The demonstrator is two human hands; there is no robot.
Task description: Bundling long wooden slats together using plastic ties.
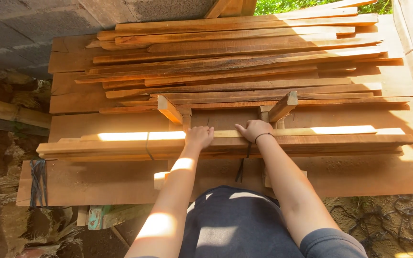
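Both hands on the wood slat bundle, frame centre.
Left hand point(200, 136) and right hand point(254, 130) have fingers curled over the bundle's point(120, 145) top slat; bigger plank stack point(244, 62) sits above it.

Grey block wall point(20, 28) — green grass point(283, 5) — bare soil point(383, 220).

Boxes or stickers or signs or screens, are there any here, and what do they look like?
None in view. There are only bare brown wooden slats stacked on wide planks, with no sticker or sign on them.
The left hand and right hand rest on a near bundle of slats.
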